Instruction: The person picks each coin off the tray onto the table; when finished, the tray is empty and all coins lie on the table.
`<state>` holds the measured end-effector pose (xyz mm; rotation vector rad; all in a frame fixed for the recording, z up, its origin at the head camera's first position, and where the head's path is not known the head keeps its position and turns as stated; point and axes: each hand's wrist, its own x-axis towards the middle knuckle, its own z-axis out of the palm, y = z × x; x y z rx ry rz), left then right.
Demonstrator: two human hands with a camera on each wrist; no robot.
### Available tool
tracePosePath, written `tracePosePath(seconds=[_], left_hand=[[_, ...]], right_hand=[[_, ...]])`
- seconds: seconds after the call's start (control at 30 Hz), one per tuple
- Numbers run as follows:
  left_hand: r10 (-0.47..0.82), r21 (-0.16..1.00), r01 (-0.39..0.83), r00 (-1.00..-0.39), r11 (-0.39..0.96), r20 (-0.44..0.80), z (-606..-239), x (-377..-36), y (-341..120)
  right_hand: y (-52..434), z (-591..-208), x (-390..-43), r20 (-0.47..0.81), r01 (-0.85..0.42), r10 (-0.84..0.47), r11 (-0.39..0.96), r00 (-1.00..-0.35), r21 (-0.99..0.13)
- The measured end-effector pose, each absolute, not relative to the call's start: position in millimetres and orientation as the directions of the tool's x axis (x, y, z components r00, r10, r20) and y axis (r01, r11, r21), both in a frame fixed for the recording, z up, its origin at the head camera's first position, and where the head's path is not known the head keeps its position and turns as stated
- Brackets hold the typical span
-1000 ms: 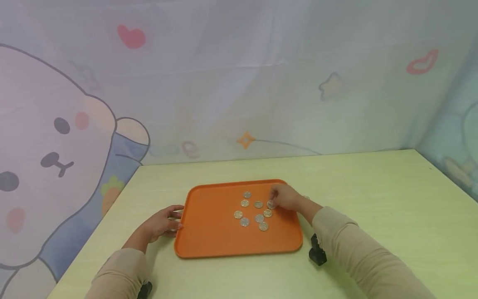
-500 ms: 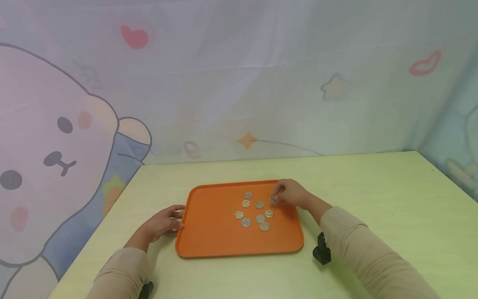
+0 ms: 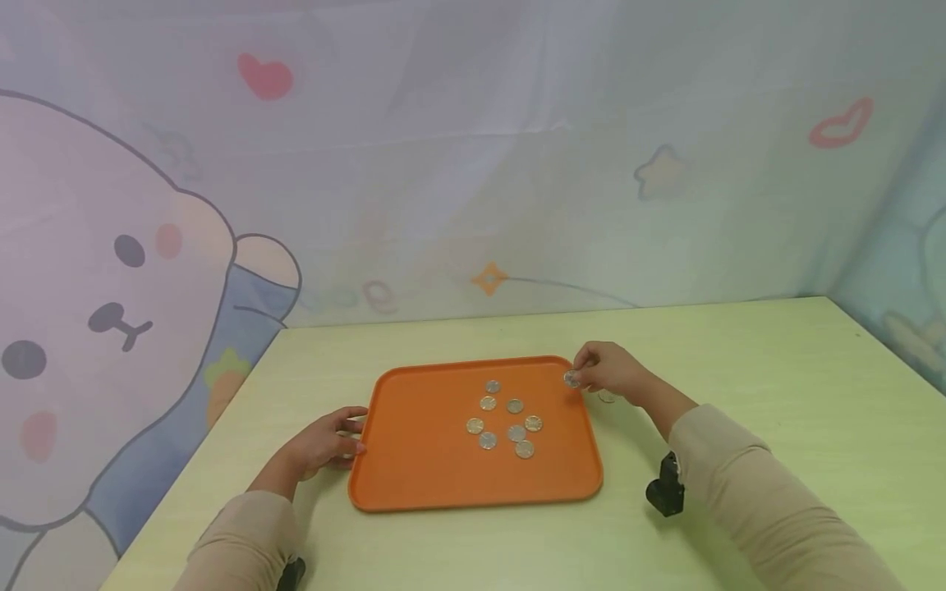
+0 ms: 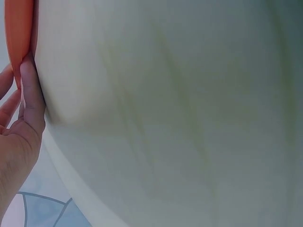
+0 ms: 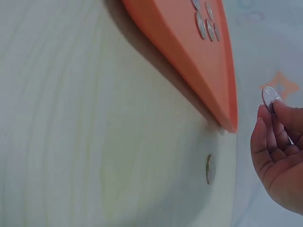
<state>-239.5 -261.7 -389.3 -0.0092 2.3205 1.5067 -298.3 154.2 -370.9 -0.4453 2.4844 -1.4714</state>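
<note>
The right hand (image 3: 609, 371) pinches a coin (image 3: 571, 379) at the orange tray's (image 3: 414, 460) upper right corner — another coin (image 3: 607, 397) lies on the counter (image 3: 739, 361) just beside. The left hand (image 3: 325, 443) rests, fingers relaxed, against the tray's left edge.

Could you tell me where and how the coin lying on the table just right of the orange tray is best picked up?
Probably by its thin rim, from above: the coin on the table lies flat beside the tray, so fingertips must pinch opposite edges or slide it first.
</note>
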Motion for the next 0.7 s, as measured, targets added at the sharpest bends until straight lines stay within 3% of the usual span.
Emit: tracePosePath(seconds=[0.7], left_hand=[[0.188, 0.875, -0.211, -0.929, 0.435, -0.318, -387.4, -239.1, -263.8]], right_hand=[[210.2, -368.8, -294.4, -0.047, -0.104, -0.288, 0.486, -0.956, -0.867]])
